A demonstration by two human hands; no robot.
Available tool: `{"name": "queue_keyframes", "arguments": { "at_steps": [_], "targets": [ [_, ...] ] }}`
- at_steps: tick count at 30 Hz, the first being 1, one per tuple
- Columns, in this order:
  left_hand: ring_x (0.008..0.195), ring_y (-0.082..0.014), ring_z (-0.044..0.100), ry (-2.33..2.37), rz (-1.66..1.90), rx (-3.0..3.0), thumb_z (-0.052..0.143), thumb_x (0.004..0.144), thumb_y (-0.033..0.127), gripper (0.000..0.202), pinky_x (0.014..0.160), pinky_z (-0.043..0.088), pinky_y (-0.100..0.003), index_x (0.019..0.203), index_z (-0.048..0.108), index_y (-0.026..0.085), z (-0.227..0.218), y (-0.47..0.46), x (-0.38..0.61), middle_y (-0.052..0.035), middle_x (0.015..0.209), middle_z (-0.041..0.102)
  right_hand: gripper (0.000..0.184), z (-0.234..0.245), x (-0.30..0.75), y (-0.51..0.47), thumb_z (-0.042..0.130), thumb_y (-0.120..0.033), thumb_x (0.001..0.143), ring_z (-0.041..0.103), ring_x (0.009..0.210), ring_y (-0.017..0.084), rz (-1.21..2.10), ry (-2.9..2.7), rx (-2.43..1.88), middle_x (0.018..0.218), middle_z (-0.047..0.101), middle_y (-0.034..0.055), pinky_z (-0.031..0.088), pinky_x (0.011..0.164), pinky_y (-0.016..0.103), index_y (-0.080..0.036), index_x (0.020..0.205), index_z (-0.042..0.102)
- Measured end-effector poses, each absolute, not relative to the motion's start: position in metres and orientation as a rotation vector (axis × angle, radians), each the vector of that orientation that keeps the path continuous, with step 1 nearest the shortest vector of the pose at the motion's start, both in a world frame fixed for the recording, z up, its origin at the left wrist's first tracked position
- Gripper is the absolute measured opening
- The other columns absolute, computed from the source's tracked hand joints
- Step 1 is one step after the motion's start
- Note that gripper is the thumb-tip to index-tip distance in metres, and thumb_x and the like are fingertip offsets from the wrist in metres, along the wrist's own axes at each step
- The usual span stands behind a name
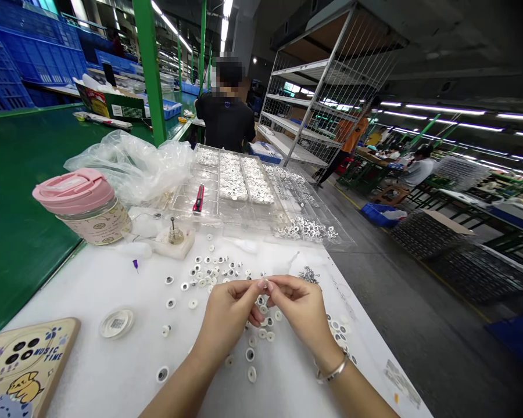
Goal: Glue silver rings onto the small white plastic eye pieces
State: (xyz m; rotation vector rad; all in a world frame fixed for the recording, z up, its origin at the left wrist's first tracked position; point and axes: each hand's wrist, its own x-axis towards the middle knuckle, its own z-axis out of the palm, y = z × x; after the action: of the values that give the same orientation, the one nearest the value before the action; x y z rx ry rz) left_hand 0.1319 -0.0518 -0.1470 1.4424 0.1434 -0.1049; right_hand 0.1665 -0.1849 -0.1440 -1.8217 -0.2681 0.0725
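Beyond the far edge of a white padded work mat (82, 302) stretches a long factory hall, with a person in a black shirt (224, 113) standing with their back turned. A green workbench (26, 232) runs along the mat's left side. At the mat's far edge sits a clear compartmented plastic tray (181, 200), filled with white and silver pieces, and a red utility knife (198, 198) lies in it. Left of the tray, at the same edge, stands a glass jar with a pink lid (85, 194). A phone in a cream cartoon case (26, 366) lies at the mat's near left corner.

Near the mat's centre, the left hand (226, 316) and right hand (298, 310) are together, their fingertips (261, 284) meeting in a pinch. Whatever lies between them is too small to make out. Small round white discs with dark centres (213, 267) lie scattered in a loose band, running from beneath the hands up and left across the mat. The left hand is nearer the thickest part of this band, while the right hand is nearer a small heap of silver metal pieces (308, 275).
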Motion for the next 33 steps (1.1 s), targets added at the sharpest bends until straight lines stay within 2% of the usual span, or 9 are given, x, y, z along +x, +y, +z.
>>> {"name": "queue_keyframes", "arguments": {
  "at_steps": [4, 9, 12, 16, 20, 23, 27, 30, 33],
  "targets": [
    [0.047, -0.0115, 0.053, 0.117, -0.068, 1.524, 0.051, 0.079, 0.047, 0.041, 0.048, 0.044, -0.018, 0.093, 0.066, 0.012, -0.147, -0.05, 0.131, -0.0016, 0.051, 0.057, 0.019, -0.141, 0.167, -0.187, 0.06, -0.028, 0.072, 0.057, 0.056, 0.012, 0.046, -0.329, -1.869, 0.071, 0.063, 0.006, 0.046, 0.052, 0.022, -0.013, 0.081, 0.068],
    [0.047, -0.0092, 0.051, 0.088, -0.016, 1.691, 0.051, 0.079, 0.047, 0.038, 0.046, 0.039, -0.015, 0.091, 0.068, 0.015, -0.145, -0.044, 0.131, -0.0002, 0.05, 0.056, 0.024, -0.137, 0.172, -0.192, 0.064, -0.031, 0.068, 0.048, 0.04, 0.009, 0.263, -0.236, -1.783, 0.057, 0.057, 0.0032, 0.039, 0.039, 0.021, -0.011, 0.08, 0.067],
    [0.046, -0.0082, 0.051, 0.074, -0.025, 1.731, 0.052, 0.079, 0.047, 0.037, 0.045, 0.037, -0.014, 0.088, 0.068, 0.016, -0.143, -0.041, 0.13, 0.0001, 0.049, 0.056, 0.028, -0.139, 0.174, -0.191, 0.065, -0.035, 0.067, 0.047, 0.039, 0.008, 0.356, -0.2, -1.7, 0.059, 0.058, 0.0035, 0.039, 0.038, 0.021, -0.01, 0.079, 0.065],
    [0.047, -0.0105, 0.054, 0.114, -0.096, 1.598, 0.053, 0.077, 0.049, 0.039, 0.047, 0.042, -0.016, 0.082, 0.068, 0.013, -0.14, -0.041, 0.132, -0.0022, 0.051, 0.057, 0.031, -0.135, 0.174, -0.195, 0.064, -0.038, 0.067, 0.048, 0.04, 0.007, 0.381, -0.227, -1.7, 0.069, 0.061, 0.005, 0.038, 0.036, 0.019, -0.011, 0.081, 0.061],
    [0.047, -0.0134, 0.055, 0.166, -0.163, 1.454, 0.055, 0.075, 0.048, 0.041, 0.049, 0.047, -0.021, 0.08, 0.067, 0.009, -0.141, -0.042, 0.135, -0.0056, 0.053, 0.059, 0.035, -0.122, 0.182, -0.222, 0.063, -0.042, 0.068, 0.051, 0.041, 0.01, 0.191, -0.201, -1.861, 0.06, 0.058, 0.0043, 0.04, 0.035, 0.021, -0.01, 0.083, 0.058],
    [0.046, -0.0133, 0.055, 0.193, -0.177, 1.399, 0.056, 0.075, 0.048, 0.041, 0.049, 0.048, -0.022, 0.077, 0.066, 0.008, -0.14, -0.043, 0.137, -0.0074, 0.056, 0.06, 0.033, -0.123, 0.198, -0.243, 0.061, -0.042, 0.07, 0.055, 0.053, 0.012, -0.15, -0.129, -1.9, 0.064, 0.059, 0.0052, 0.047, 0.047, 0.024, -0.012, 0.082, 0.055],
    [0.044, -0.0123, 0.053, 0.202, -0.216, 1.345, 0.057, 0.075, 0.047, 0.041, 0.046, 0.047, -0.02, 0.075, 0.066, 0.007, -0.138, -0.044, 0.136, -0.0073, 0.053, 0.059, 0.055, -0.147, 0.214, -0.243, 0.067, -0.039, 0.063, 0.058, 0.089, 0.019, -0.009, -0.237, -2.135, 0.104, 0.058, 0.0107, 0.047, 0.08, 0.034, -0.017, 0.111, 0.05],
    [0.044, -0.0115, 0.053, 0.213, -0.246, 1.302, 0.057, 0.075, 0.047, 0.041, 0.045, 0.046, -0.019, 0.075, 0.065, 0.007, -0.138, -0.046, 0.135, -0.0069, 0.053, 0.058, 0.043, -0.158, 0.214, -0.229, 0.062, -0.038, 0.068, 0.057, 0.092, 0.021, 0.112, -0.297, -2.233, 0.105, 0.058, 0.0088, 0.043, 0.085, 0.036, -0.019, 0.106, 0.056],
    [0.044, -0.0109, 0.052, 0.216, -0.267, 1.277, 0.057, 0.075, 0.047, 0.041, 0.044, 0.045, -0.018, 0.076, 0.065, 0.007, -0.138, -0.047, 0.135, -0.0063, 0.053, 0.058, 0.034, -0.151, 0.207, -0.222, 0.054, -0.036, 0.077, 0.056, 0.095, 0.019, 0.175, -0.357, -2.048, 0.103, 0.059, 0.0083, 0.043, 0.086, 0.034, -0.017, 0.104, 0.056]
  ]
}}
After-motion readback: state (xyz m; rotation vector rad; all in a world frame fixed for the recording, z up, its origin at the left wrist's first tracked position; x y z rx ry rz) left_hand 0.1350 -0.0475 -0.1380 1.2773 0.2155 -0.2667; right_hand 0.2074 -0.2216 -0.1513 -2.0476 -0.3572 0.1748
